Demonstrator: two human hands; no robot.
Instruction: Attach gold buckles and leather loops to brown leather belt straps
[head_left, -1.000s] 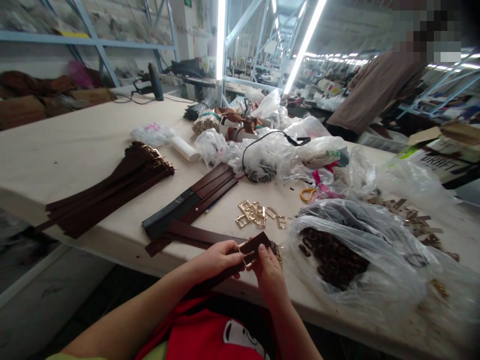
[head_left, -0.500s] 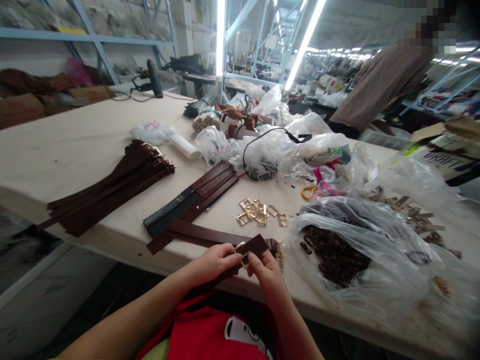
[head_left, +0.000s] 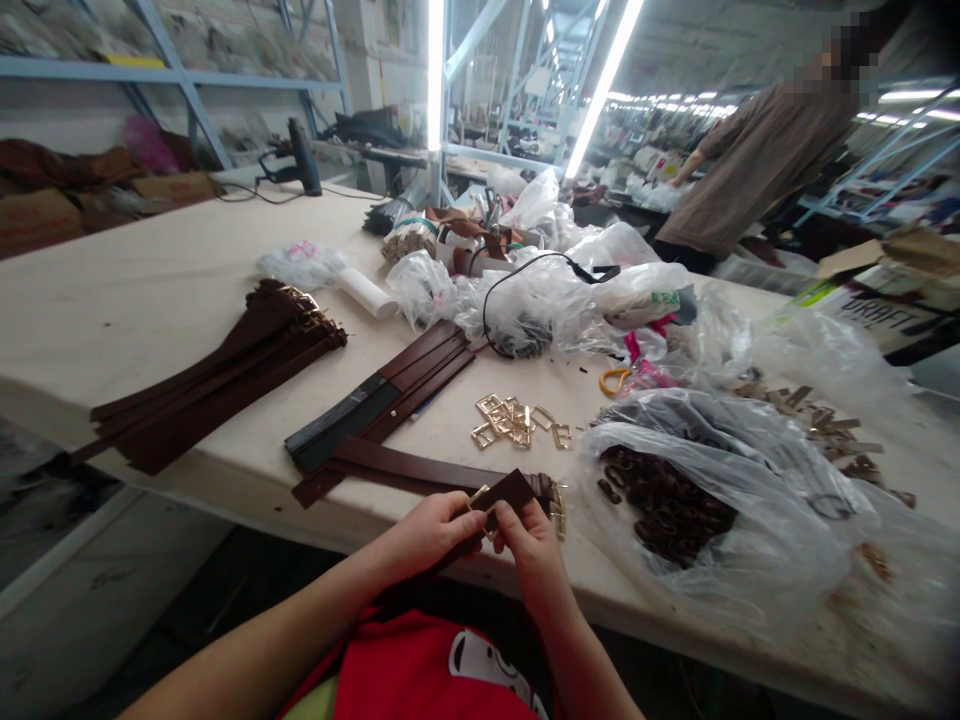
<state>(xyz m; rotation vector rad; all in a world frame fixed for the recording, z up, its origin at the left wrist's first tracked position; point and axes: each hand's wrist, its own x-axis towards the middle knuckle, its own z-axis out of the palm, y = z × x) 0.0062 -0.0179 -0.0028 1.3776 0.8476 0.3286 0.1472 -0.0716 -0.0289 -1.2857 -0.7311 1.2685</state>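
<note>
My left hand [head_left: 429, 533] and my right hand [head_left: 534, 545] meet at the near table edge. Both pinch the end of a dark brown leather strap [head_left: 508, 492] with a gold buckle [head_left: 477, 497] on it. The left fingers grip the strap and the buckle frame. The right fingertips press on the strap end just beside the buckle. The rest of the strap hangs down below the table edge, hidden by my hands. A loose heap of gold buckles [head_left: 516, 421] lies on the table just beyond my hands.
A stack of buckled brown straps [head_left: 217, 375] lies at the left, plain straps [head_left: 390, 392] in the middle. A clear bag of brown loops [head_left: 675, 505] sits to the right. More plastic bags [head_left: 540, 300] crowd the back. Another person [head_left: 757, 170] stands far right.
The buckle has tilted and slid slightly along the strap end between my fingers. Both hands stay at the same spot by the table edge.
</note>
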